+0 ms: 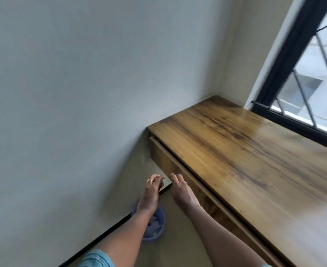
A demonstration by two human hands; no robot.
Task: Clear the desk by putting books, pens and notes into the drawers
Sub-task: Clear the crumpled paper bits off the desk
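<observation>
Two hands reach toward the drawer (170, 166), which sits shut under the front lip of the desk (245, 151), at its left end beside the wall. I can find no books, pens or notes in this view, so the drawer itself is the task's thing here.

I judge the main risk to be a poor hold. The drawer front shows no handle, so a pull has to come from its lower edge, and fingertips could slip off that thin edge. The left hand (151, 191) also seems to be carrying something, which leaves fewer fingers for pulling. A one-sided tug at this end could skew the drawer and jam it. Anything dropped would fall toward the blue bin (157, 224) on the floor under the left forearm.

Both arms stretch forward and down, backs of the hands up. The left hand, with a ring (149, 180), has its fingers curled and appears to pinch a small grey thing (162, 183); blur hides what it is. The right hand (180, 191) is just beside it, fingers curled at the drawer's lower edge. I cannot tell whether they hook that edge or close on nothing.
</observation>
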